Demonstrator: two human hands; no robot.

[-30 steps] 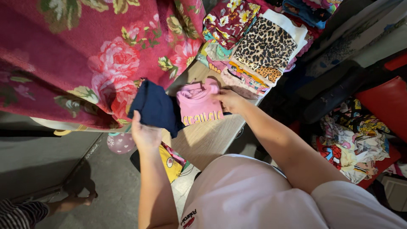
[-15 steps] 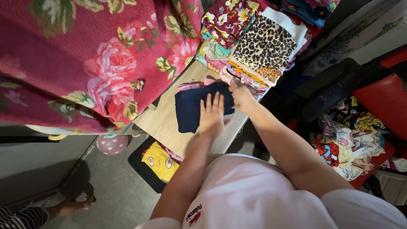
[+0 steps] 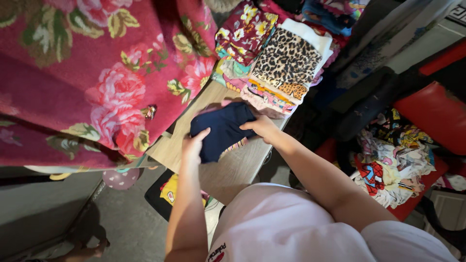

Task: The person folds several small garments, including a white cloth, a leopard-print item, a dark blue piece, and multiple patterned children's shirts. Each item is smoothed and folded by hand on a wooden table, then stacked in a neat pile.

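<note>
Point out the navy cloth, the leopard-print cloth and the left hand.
navy cloth (image 3: 224, 130), head view, its middle.
leopard-print cloth (image 3: 286, 60), head view, top face of the fold.
left hand (image 3: 192, 144), head view, back of the hand.

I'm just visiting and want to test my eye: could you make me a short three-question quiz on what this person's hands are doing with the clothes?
1. True or false: both hands touch the navy folded garment.
2. What lies on top of the pile beyond the garment? A) leopard-print cloth B) a striped towel C) a white plate
3. What does the garment rest on?

Key
1. True: the left hand holds its near edge, the right hand its right side.
2. A.
3. A pale wooden table, with a pink piece showing beneath it.
</note>
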